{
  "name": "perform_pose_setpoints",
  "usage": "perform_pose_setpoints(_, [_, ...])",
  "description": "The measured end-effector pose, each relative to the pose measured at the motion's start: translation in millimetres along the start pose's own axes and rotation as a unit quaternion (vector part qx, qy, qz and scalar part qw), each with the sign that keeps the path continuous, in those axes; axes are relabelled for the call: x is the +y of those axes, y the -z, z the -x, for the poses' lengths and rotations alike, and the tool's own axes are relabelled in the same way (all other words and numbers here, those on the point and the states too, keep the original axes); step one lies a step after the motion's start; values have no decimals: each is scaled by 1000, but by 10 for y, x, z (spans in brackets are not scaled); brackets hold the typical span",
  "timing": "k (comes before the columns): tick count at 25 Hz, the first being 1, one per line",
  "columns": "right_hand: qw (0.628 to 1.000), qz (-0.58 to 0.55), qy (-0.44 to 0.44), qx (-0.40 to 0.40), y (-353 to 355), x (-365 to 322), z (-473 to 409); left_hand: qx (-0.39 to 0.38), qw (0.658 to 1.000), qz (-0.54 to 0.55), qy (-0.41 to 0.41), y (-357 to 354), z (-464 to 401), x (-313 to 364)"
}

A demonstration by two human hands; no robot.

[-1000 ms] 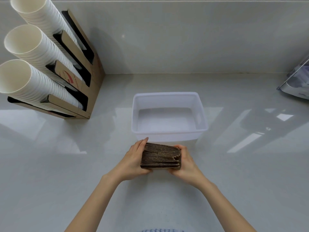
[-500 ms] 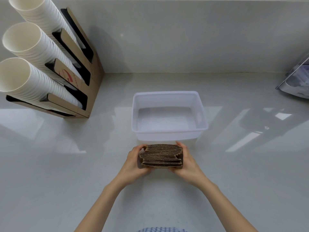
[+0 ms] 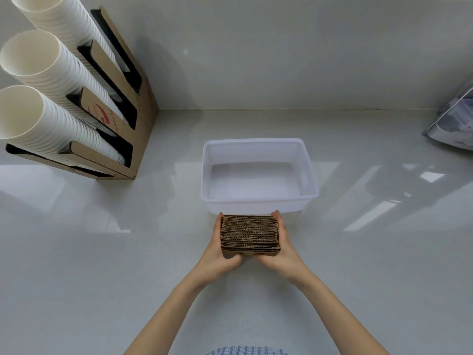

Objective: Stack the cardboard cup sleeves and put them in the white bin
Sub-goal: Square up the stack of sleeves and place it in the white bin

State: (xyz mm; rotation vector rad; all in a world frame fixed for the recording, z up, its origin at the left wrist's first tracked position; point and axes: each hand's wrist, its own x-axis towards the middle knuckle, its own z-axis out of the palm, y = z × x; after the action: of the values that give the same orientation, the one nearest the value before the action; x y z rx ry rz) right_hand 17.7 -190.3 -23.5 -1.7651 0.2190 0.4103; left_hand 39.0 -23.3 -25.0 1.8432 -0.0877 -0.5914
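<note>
A squared-up stack of brown cardboard cup sleeves (image 3: pixel 249 234) is pressed between both hands, just in front of the near wall of the white bin (image 3: pixel 258 203). My left hand (image 3: pixel 220 252) grips the stack's left side and my right hand (image 3: pixel 281 249) grips its right side, thumbs under the near edge. The bin holds nothing and stands in the middle of the counter. Whether the stack rests on the counter or hangs just above it I cannot tell.
A cardboard cup dispenser (image 3: pixel 128 103) with three tilted columns of white paper cups (image 3: pixel 38 119) stands at the back left. A clear container (image 3: pixel 453 124) sits at the right edge. A wall runs behind the pale glossy counter (image 3: pixel 102 252).
Both hands have straightened the uneven stack into a neat block, with the fingers now flat along its sides. The stack has stayed in front of the bin.
</note>
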Motion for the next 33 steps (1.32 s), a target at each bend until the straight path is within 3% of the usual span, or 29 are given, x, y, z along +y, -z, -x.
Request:
perform_pose_setpoints(4, [999,-49,-11,13,-6,-53,26,-6,999,-20,-32,16,-9,-6])
perform_pose_setpoints(9, [988,-111,-5,107,-120,-57,-19,-21,1000,0,-6,14,29,-22])
perform_pose_setpoints(16, [982,-114,-3,150,-159,6,-56,156,983,101,18,-210,-17,179])
perform_pose_setpoints(20, [976,-138,-7,166,-171,-52,-71,180,977,116,24,-242,-29,179])
perform_pose_setpoints(27, [970,-141,-31,194,-199,-141,-89,160,982,102,5,-230,-43,105])
perform_pose_setpoints(33, [975,-117,-36,187,-175,-121,-84,16,998,-54,-21,-17,-9,-35])
